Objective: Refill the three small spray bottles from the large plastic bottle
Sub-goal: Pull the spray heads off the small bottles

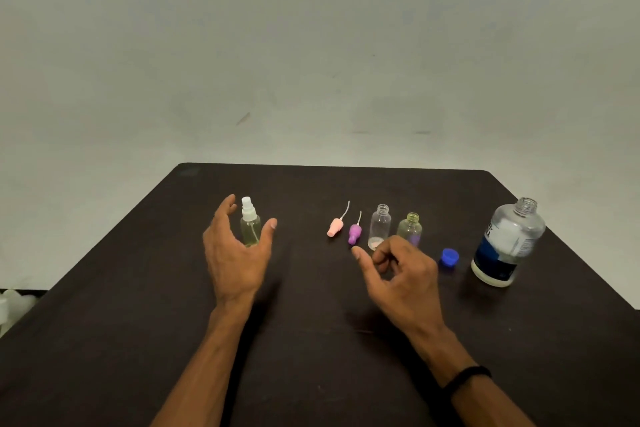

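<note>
Dark table [311, 340] w/ plain pale wall behind. Left hand [235, 253] is up on edge, palm facing right, fingers straight and thumb spread wide, cupped loosely around the capped spray bottle [250, 224] w/o gripping it; whether any finger actually touches the bottle is hard to tell from this angle. That bottle stands upright, white sprayer on top, pale yellowish liquid inside, dip tube visible.

Right hand [398, 270] hovers near the table centre, fingers loosely curled, forefinger and thumb apart, holding nothing. Black band [467, 376] on the right wrist.

Just beyond the right hand's fingertips, two small open bottles stand upright side by side: a clear bottle [380, 225], no cap, and to its right a yellow-tinted bottle [409, 227], also no cap, partly hidden by the knuckles. Left of them two sprayer heads lie on the table w/ dip tubes pointing away: pink sprayer [335, 227] and purple sprayer [355, 233], close together but apart.

Right of the hand a blue cap [449, 256] lies on the table. Further right the large plastic bottle [509, 243] stands uncapped, neck open, blue-and-white label, well apart from the small bottles. Liquid level in it isn't readable, prob. due to label and blur.

White objects [14, 305] sit off the table's left edge, too blurry to identify.
</note>
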### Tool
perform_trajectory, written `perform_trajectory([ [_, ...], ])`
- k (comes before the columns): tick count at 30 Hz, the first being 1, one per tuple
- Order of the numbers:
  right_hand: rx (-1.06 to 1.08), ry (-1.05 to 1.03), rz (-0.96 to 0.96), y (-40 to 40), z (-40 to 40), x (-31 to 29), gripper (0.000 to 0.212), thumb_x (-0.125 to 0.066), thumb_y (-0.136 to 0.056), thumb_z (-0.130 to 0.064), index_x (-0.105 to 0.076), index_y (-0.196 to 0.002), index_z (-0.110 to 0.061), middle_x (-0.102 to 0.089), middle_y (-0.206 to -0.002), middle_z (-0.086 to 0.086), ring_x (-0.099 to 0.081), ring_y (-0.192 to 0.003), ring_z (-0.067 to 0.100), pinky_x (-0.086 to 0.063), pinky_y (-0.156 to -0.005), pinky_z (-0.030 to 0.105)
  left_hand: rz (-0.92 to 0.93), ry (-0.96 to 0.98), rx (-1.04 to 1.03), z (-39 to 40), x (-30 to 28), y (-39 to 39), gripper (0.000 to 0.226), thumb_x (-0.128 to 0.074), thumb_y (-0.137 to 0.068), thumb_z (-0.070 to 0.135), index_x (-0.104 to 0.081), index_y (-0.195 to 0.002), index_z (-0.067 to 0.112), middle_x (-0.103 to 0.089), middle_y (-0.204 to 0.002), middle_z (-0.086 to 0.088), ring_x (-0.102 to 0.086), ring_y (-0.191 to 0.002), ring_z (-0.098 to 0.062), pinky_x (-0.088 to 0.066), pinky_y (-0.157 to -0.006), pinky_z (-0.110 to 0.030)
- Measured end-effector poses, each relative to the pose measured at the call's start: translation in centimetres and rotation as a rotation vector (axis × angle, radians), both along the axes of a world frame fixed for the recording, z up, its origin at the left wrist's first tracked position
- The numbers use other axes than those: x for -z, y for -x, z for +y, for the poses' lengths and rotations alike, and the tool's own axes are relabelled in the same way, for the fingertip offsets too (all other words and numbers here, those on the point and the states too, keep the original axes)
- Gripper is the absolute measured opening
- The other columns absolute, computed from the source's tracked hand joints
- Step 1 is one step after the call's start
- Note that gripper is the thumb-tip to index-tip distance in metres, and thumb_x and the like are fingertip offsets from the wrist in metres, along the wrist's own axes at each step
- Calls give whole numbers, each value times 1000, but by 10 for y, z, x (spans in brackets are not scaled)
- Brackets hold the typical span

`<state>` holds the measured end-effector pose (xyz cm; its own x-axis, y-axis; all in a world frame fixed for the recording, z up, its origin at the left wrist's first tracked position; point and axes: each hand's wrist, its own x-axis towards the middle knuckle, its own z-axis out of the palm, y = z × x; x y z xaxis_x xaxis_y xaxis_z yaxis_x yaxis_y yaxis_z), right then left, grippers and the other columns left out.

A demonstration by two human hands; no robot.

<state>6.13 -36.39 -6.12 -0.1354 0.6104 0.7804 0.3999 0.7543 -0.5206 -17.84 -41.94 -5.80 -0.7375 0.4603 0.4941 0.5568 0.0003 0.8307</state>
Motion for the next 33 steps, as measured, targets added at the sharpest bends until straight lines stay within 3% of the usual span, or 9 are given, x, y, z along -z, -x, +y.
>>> perform_trajectory([
  [4,-56,40,-37,1,-2,0,37,-84,-89,-33,-56,-71,-18,-55,-64,-11,-54,-55,10,-49,-52,26,-2,-94,-1,-2,-1,0,43,-81,-91,30,-69,-131,20,-72,-116,13,-72,-109,-12,-55,-94,-17],
  [8,-125,134,-46,4,-6,-5,34,-82,-88,-41,-61,-74,-19,-56,-65,-13,-51,-54,8,-40,-55,11,-51,-137,110,-3,-10,-10,39,-86,-84,34,-75,-119,22,-76,-103,14,-74,-93,-3,-59,-85,-19],
  [12,-310,466,14,6,-11,-9,33,-82,-84,-49,-72,-98,-21,-73,-85,-7,-71,-75,12,-60,-68,25,-245,-76,520,-3,-21,-39,32,-90,-77,24,-78,-107,23,-81,-94,8,-77,-90,-6,-59,-79,-15],
  [14,-430,645,85,9,-11,-10,35,-86,-84,-38,-74,-110,-18,-79,-96,-3,-76,-90,12,-63,-81,29,-368,-47,712,-3,-23,-54,30,-87,-78,19,-78,-106,19,-82,-99,3,-79,-93,-12,-61,-80,-20],
  [17,-496,759,165,11,-10,-11,35,-86,-85,-25,-75,-115,-12,-81,-99,1,-78,-94,15,-62,-82,27,-459,-10,781,0,-19,-66,31,-85,-78,23,-78,-108,17,-82,-103,-1,-78,-98,-16,-62,-83,-25],
  [24,-733,1051,380,8,-5,-14,31,-66,-101,-16,-68,-127,-1,-76,-113,24,-75,-105,41,-62,-94,43,-880,174,1188,22,-25,-54,40,-51,-106,29,-64,-141,14,-69,-139,-8,-58,-114,-28,-53,-75,-32],
  [26,-776,1101,396,7,-3,-14,33,-63,-102,-16,-66,-130,1,-74,-116,26,-74,-107,39,-61,-94,41,-909,190,1248,27,-25,-51,41,-52,-105,29,-65,-141,15,-67,-143,-7,-48,-109,-33,-45,-72,-34],
  [28,-802,1111,391,6,-1,-13,35,-63,-101,-17,-65,-131,1,-73,-118,27,-74,-106,38,-61,-93,40,-931,182,1268,29,-25,-50,40,-55,-102,28,-68,-137,15,-70,-138,-7,-57,-96,-23,-48,-66,-31],
  [33,-789,1075,347,10,1,-8,34,-64,-99,-16,-65,-127,3,-75,-113,26,-75,-102,38,-63,-92,42,-985,137,1222,29,-22,-45,33,-59,-96,22,-73,-126,14,-78,-118,-5,-71,-99,-14,-60,-82,-31],
])
